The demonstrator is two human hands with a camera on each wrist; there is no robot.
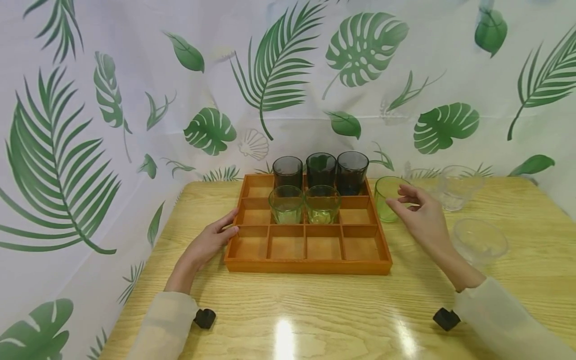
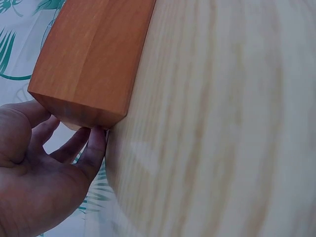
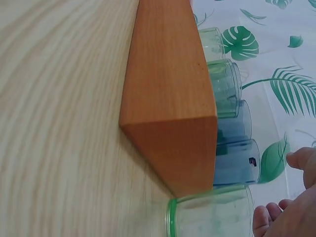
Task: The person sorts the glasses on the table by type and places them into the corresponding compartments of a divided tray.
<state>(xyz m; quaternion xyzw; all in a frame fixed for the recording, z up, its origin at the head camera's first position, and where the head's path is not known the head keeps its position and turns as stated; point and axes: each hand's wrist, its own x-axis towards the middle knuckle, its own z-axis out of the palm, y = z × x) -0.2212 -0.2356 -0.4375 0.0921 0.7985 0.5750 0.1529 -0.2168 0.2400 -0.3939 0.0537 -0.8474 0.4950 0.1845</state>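
The left hand (image 1: 211, 244) held the left end of the wooden tray (image 1: 308, 266), its thumb at the rim and its fingertips against the outer wall, a light grip that seemed meant to steady the tray. The right hand (image 1: 423, 212) stood at the green glass (image 1: 382, 202) with thumb and fingers apart and slightly bent, probably to suit the mouth of the glass; no firm hold on it showed, and contact at the rim could not be told.

That glass stood upright on the table (image 1: 292, 300), just beyond the tray's right wall, within easy reach of the hand.

The tray was divided into small compartments, which presumably kept the glassware from knocking together. Three dark glasses (image 1: 321, 170) stood in its back row, and two pale green glasses (image 1: 287, 207) side by side in the middle row, as if sorted by colour. The front row held nothing.

Farther right, well apart from the tray, clear glasses (image 1: 480, 242) stood on the table. Behind everything hung a leaf-printed cloth (image 1: 387, 107).
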